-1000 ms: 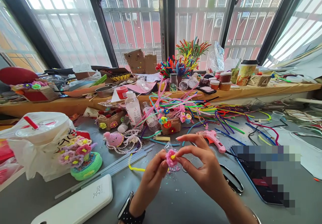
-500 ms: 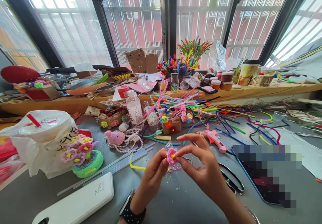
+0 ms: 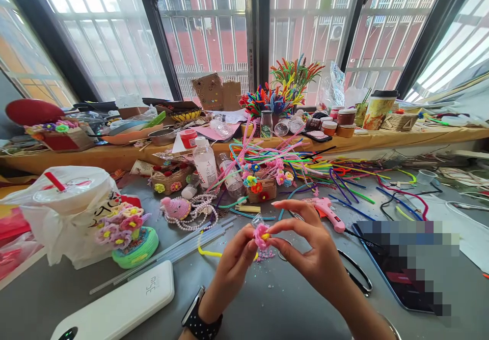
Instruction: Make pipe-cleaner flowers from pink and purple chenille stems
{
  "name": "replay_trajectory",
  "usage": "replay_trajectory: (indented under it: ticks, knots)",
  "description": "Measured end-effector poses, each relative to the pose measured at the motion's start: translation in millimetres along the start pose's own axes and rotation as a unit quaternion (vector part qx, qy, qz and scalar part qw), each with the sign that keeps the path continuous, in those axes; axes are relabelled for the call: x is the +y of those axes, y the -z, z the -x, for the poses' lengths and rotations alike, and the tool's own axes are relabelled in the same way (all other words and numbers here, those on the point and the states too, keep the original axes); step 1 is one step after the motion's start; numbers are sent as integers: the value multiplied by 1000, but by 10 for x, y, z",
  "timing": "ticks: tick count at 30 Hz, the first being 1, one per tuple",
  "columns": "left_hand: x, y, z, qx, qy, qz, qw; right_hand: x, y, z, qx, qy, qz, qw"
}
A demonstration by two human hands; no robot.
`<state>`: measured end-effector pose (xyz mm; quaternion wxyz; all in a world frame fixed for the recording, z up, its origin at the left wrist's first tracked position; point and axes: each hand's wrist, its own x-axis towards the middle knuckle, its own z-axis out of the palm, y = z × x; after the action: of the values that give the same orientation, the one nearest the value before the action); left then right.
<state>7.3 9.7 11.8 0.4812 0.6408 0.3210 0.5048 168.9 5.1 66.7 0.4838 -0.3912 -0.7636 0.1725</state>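
Note:
A small pink fuzzy flower with a yellow centre (image 3: 261, 235) is held up above the grey table. My left hand (image 3: 237, 261) pinches its left side between thumb and fingers, and a watch is on that wrist. My right hand (image 3: 311, 246) is at the flower's right edge; its thumb and index fingertip are apart on either side of the yellow centre, with the other fingers raised. Pink bits and glitter (image 3: 265, 255) lie on the table below. A yellow pipe cleaner (image 3: 208, 252) lies left of the flower.
A pink glue gun (image 3: 329, 213), glasses (image 3: 359, 279) and a phone (image 3: 397, 274) lie on the right. To the left are clear glue sticks (image 3: 179, 248), a white power bank (image 3: 118, 299), a flower pot ornament (image 3: 135, 248) and a bagged drink cup (image 3: 72, 197). Pipe cleaners (image 3: 305, 162) pile up behind.
My right thumb and index finger have parted from their pinch on the yellow centre, which now shows more. My left hand keeps its hold on the flower. The view has shifted slightly.

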Motion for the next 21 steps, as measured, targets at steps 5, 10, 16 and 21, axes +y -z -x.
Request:
replay_trajectory:
  ticks: [5, 10, 16, 21]
  knots:
    - [14, 2, 1, 4, 9, -16, 1000, 1, 1, 2, 4, 13, 12, 1000]
    - [12, 12, 12, -1, -1, -20, 1000, -18, -7, 14, 6, 15, 12, 1000]
    - [2, 3, 5, -4, -13, -15, 1000, -21, -24, 18, 14, 6, 22, 1000]
    - [14, 2, 8, 4, -7, -20, 1000, -30, -30, 16, 19, 11, 29, 999]
